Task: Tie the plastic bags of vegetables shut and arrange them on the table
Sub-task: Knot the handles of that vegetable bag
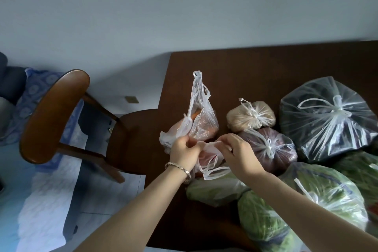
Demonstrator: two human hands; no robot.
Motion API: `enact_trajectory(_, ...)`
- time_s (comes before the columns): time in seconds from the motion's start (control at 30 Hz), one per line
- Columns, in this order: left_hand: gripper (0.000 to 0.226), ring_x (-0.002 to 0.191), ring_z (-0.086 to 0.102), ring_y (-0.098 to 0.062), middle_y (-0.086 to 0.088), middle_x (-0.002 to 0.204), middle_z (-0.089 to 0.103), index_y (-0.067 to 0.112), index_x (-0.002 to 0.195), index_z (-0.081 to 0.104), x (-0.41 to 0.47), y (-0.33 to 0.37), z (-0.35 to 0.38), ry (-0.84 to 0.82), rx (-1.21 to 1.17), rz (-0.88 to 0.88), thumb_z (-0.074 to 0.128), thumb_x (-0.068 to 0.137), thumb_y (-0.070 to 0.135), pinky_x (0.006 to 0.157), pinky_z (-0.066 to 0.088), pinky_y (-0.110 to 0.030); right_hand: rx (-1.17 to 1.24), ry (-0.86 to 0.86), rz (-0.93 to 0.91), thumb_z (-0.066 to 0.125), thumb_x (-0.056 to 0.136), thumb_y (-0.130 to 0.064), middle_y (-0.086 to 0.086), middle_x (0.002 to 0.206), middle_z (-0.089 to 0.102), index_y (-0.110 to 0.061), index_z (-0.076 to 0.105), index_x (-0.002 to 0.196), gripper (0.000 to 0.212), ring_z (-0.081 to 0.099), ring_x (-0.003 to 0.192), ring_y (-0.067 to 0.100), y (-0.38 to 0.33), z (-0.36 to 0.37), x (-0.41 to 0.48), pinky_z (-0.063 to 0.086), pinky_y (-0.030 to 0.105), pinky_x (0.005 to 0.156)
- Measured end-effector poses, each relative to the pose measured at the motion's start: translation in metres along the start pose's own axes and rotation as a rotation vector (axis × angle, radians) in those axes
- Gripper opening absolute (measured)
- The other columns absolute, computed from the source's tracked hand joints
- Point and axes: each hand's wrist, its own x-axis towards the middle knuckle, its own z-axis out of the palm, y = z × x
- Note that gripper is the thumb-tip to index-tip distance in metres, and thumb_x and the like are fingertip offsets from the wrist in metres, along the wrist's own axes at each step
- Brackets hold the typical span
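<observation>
On the dark wooden table, a small clear bag with reddish produce lies between my hands. My left hand pinches its plastic on the left and my right hand pinches a handle on the right; a loose handle loop hangs below. Just behind stands an untied bag of orange vegetables with one handle sticking up. Tied bags sit to the right: a beige one, a purple one and a large dark one.
Bags of leafy greens crowd the table's near right corner, under my right forearm. A wooden chair stands left of the table's edge, over a pale tiled floor. A blue patterned cloth lies at the far left.
</observation>
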Motion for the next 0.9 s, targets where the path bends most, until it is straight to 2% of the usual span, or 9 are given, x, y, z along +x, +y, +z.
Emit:
enact_trajectory(0.13, 0.029, 0.073, 0.056, -0.023, -0.002, 0.079, 0.057, 0.018, 0.061, 0.042, 0.014, -0.019, -0.011, 0.253, 0.022, -0.1, 0.059, 0.083, 0.01, 0.071, 0.049, -0.031, 0.49, -0.023, 0.28, 0.043, 0.086, -0.015, 0.006, 0.081, 0.055, 0.006, 0.059, 0.077, 0.028, 0.047, 0.078, 0.012, -0.001, -0.002, -0.003, 0.039, 0.015, 0.077)
enact_trajectory(0.23, 0.009, 0.086, 0.064, -0.034, -0.018, 0.096, 0.065, 0.011, 0.08, 0.047, 0.028, -0.049, -0.014, 0.31, -0.073, -0.319, 0.052, 0.087, 0.014, 0.085, 0.053, -0.048, 0.798, 0.098, 0.731, 0.045, 0.085, -0.009, 0.0, 0.048, 0.053, -0.011, 0.053, 0.052, 0.035, 0.049, 0.051, 0.015, 0.014, -0.007, 0.003, 0.042, 0.023, 0.053)
enact_trajectory(0.33, 0.019, 0.061, 0.07, -0.028, -0.03, 0.099, 0.062, -0.007, 0.104, 0.048, 0.033, -0.076, -0.023, 0.347, -0.417, -0.575, 0.044, 0.092, 0.008, 0.058, 0.06, -0.04, 0.473, 0.123, 0.902, 0.049, 0.083, -0.014, 0.002, 0.042, 0.043, -0.013, 0.044, 0.049, 0.035, 0.037, 0.029, 0.011, 0.039, -0.017, 0.001, 0.028, 0.014, 0.033)
enact_trajectory(0.43, 0.023, 0.042, 0.066, -0.022, -0.035, 0.09, 0.061, -0.014, 0.103, 0.05, 0.026, -0.077, -0.026, 0.357, -0.663, -0.595, 0.038, 0.094, 0.003, 0.04, 0.053, -0.027, 0.317, 0.098, 0.966, 0.052, 0.083, -0.019, 0.004, 0.044, 0.044, -0.011, 0.045, 0.052, 0.033, 0.038, 0.034, 0.016, 0.047, -0.019, 0.0, 0.03, 0.018, 0.035)
enact_trajectory(0.53, 0.028, 0.045, 0.066, -0.019, -0.024, 0.08, 0.059, -0.003, 0.077, 0.051, 0.016, -0.05, -0.022, 0.23, -0.903, -0.521, 0.027, 0.09, -0.003, 0.054, 0.057, -0.033, 0.379, 0.153, 0.856, 0.049, 0.085, -0.016, 0.004, 0.042, 0.049, -0.009, 0.048, 0.053, 0.033, 0.043, 0.042, 0.018, 0.039, -0.016, 0.008, 0.034, 0.026, 0.045)
enact_trajectory(0.6, 0.035, 0.041, 0.058, -0.017, -0.015, 0.067, 0.057, 0.005, 0.081, 0.056, 0.018, -0.031, -0.016, 0.05, -0.926, -0.478, 0.024, 0.082, -0.01, 0.064, 0.052, -0.036, 0.43, 0.126, 0.681, 0.051, 0.087, -0.016, 0.008, 0.055, 0.057, -0.008, 0.055, 0.061, 0.027, 0.051, 0.056, 0.021, 0.022, -0.019, 0.015, 0.042, 0.029, 0.055)
enact_trajectory(0.7, 0.035, 0.038, 0.047, -0.017, -0.001, 0.052, 0.062, 0.001, 0.1, 0.062, 0.02, -0.019, -0.008, -0.291, -0.448, -0.33, 0.031, 0.087, -0.007, 0.049, 0.045, -0.019, 0.391, -0.03, 0.361, 0.058, 0.087, -0.02, 0.007, 0.065, 0.064, -0.007, 0.062, 0.07, 0.021, 0.058, 0.058, 0.013, -0.013, -0.023, 0.022, 0.047, 0.02, 0.058)
enact_trajectory(0.77, 0.037, 0.052, 0.048, -0.018, 0.006, 0.066, 0.07, 0.01, 0.067, 0.065, 0.015, -0.014, -0.005, -0.435, -0.236, -0.113, 0.039, 0.092, 0.019, 0.06, 0.044, -0.024, 0.301, -0.139, 0.216, 0.061, 0.085, -0.021, 0.005, 0.068, 0.066, -0.007, 0.065, 0.073, 0.019, 0.059, 0.061, 0.011, -0.029, -0.018, 0.029, 0.049, 0.023, 0.063)
enact_trajectory(0.9, 0.057, 0.058, 0.047, -0.022, -0.022, 0.092, 0.07, 0.03, 0.061, 0.073, 0.017, -0.008, -0.002, -0.383, -0.228, -0.043, 0.029, 0.094, 0.043, 0.063, 0.04, -0.036, 0.534, -0.049, 0.265, 0.061, 0.086, -0.01, 0.005, 0.086, 0.068, -0.008, 0.064, 0.1, 0.016, 0.066, 0.075, 0.01, -0.02, 0.0, 0.043, 0.055, 0.021, 0.074)
